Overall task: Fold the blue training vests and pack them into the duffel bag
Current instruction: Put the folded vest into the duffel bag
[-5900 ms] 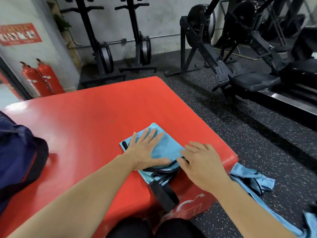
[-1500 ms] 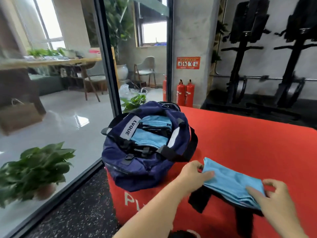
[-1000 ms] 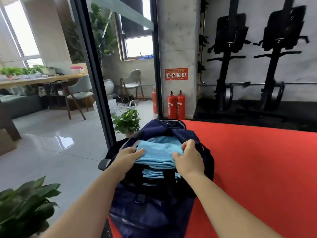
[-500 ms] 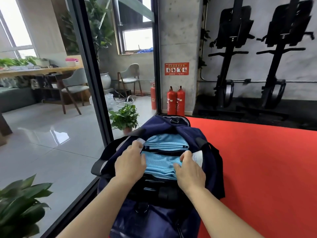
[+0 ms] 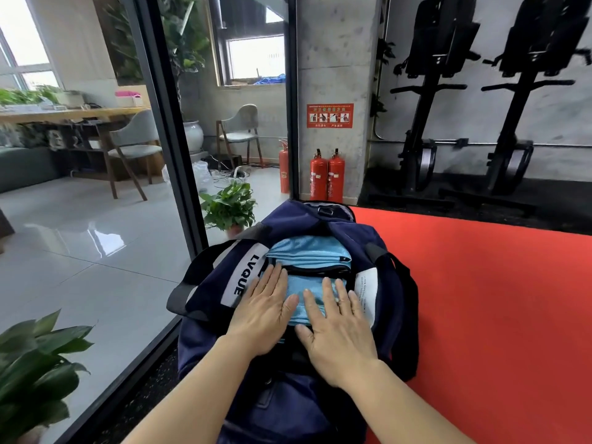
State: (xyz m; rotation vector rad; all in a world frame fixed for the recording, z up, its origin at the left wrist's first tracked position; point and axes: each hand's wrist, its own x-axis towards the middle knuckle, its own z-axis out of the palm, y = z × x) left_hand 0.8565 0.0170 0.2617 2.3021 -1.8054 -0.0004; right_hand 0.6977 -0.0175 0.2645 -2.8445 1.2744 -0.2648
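The navy duffel bag (image 5: 387,283) stands open on the left end of the red padded box (image 5: 496,315). Inside lie folded light-blue training vests: one stack (image 5: 309,254) at the far side and a nearer folded vest (image 5: 299,291) in front of it. My left hand (image 5: 262,315) and my right hand (image 5: 336,328) lie flat, fingers spread, palms down on the nearer vest. Neither hand grips anything. The hands cover the near part of that vest and the bag's opening.
A glass partition with a dark frame (image 5: 169,129) runs along the left of the box. Potted plants (image 5: 230,206) stand behind it, and another plant (image 5: 35,370) at the lower left. Two red fire extinguishers (image 5: 326,176) stand by the pillar. Black exercise machines (image 5: 423,100) line the back wall.
The folded vest was carried from the red box into the bag. My hands have let go of its edges and now lie flat on top of it.
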